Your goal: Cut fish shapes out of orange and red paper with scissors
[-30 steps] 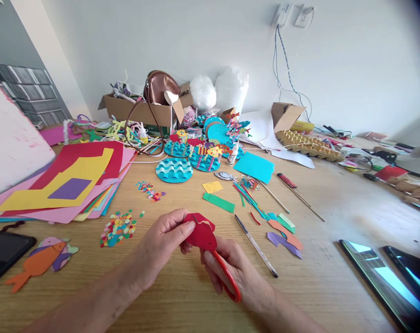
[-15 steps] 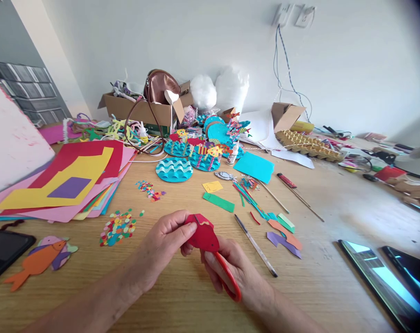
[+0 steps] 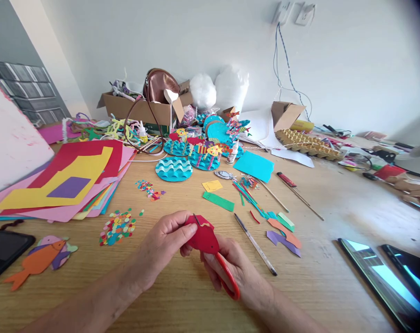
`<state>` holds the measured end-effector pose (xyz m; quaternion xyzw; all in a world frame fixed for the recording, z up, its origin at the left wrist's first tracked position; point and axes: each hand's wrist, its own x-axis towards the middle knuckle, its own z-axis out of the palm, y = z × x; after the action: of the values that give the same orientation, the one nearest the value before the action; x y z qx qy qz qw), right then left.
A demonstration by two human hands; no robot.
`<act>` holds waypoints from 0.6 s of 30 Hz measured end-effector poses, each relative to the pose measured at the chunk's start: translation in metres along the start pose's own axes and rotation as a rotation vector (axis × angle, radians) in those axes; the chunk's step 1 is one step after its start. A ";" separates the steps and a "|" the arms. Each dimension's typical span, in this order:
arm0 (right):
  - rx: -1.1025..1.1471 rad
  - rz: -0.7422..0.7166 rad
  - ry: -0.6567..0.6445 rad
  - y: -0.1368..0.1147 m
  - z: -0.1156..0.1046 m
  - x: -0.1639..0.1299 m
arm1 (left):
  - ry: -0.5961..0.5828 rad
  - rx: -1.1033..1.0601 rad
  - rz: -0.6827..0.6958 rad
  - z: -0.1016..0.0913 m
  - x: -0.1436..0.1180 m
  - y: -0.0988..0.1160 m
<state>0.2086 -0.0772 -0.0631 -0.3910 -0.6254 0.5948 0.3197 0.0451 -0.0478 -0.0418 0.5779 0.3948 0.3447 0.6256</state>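
My left hand (image 3: 168,233) pinches a piece of red paper (image 3: 203,238) between thumb and fingers; its outline is rounded and a small dark dot marks its lower right end. Red-handled scissors (image 3: 229,277) are gripped in my right hand (image 3: 236,263), with the thumb in the loop. A dark blade tip shows above the paper near my left thumb; the rest of the blades is hidden behind it. To the left lie fish cutouts, an orange fish (image 3: 40,259) on top. A pen (image 3: 255,245) rests just right of my hands.
Paper confetti dots (image 3: 118,227) and a stack of coloured sheets (image 3: 22,203) lie at left. Beyond my hands are a green strip (image 3: 219,201), blue wavy bases (image 3: 174,169) and a glue bottle (image 3: 232,153). Phones (image 3: 373,277) lie at right, another phone (image 3: 9,249) at far left.
The dark blade tip shows slightly more clearly above the red paper. Both hands keep almost the same place and grip.
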 end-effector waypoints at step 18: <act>0.151 0.047 0.145 -0.009 -0.012 0.002 | 0.065 0.106 -0.088 -0.043 -0.013 0.032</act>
<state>0.2168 -0.0692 -0.0534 -0.4223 -0.5446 0.6179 0.3785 0.0017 -0.0372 -0.0100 0.5807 0.4577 0.3141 0.5955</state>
